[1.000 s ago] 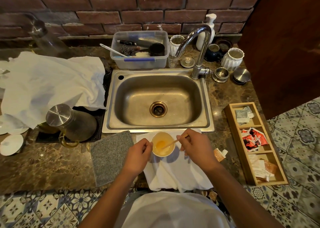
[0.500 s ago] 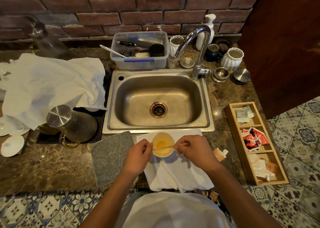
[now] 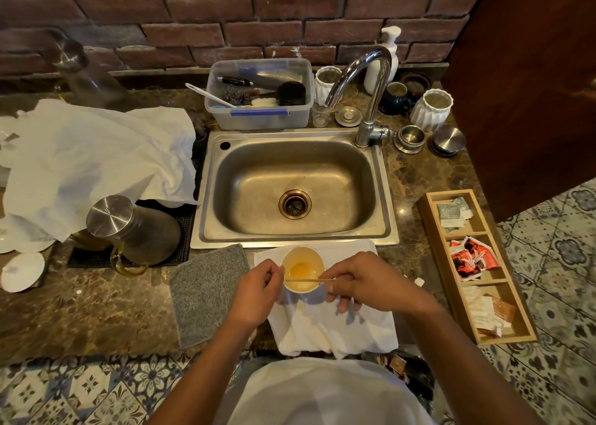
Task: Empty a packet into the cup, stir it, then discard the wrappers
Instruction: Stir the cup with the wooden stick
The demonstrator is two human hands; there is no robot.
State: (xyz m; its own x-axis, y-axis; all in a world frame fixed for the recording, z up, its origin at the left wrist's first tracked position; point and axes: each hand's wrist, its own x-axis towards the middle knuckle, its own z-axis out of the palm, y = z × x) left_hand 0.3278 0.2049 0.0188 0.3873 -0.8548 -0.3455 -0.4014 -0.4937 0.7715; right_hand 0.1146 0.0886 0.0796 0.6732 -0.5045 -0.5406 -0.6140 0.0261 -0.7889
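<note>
A small white cup (image 3: 292,291) with yellow-orange liquid stands on a white cloth (image 3: 335,328) just in front of the sink. My left hand (image 3: 254,291) pinches the cup's left rim. My right hand (image 3: 361,284) holds a thin wooden stir stick (image 3: 304,280), which lies level across the near side of the cup; its left end reaches my left fingertips. A torn bit of wrapper (image 3: 419,282) shows on the counter just right of my right hand, mostly hidden by it.
A steel sink (image 3: 206,199) with a tap (image 3: 371,79) lies behind the cup. A grey mat (image 3: 206,292) is at the left, with a lidded glass jug (image 3: 135,231) beyond it. A wooden tray (image 3: 432,228) of packets sits at the right.
The stick has swung from pointing down into the liquid to lying level across the cup's near rim. My right hand moved slightly nearer and left; my left hand stayed at the cup.
</note>
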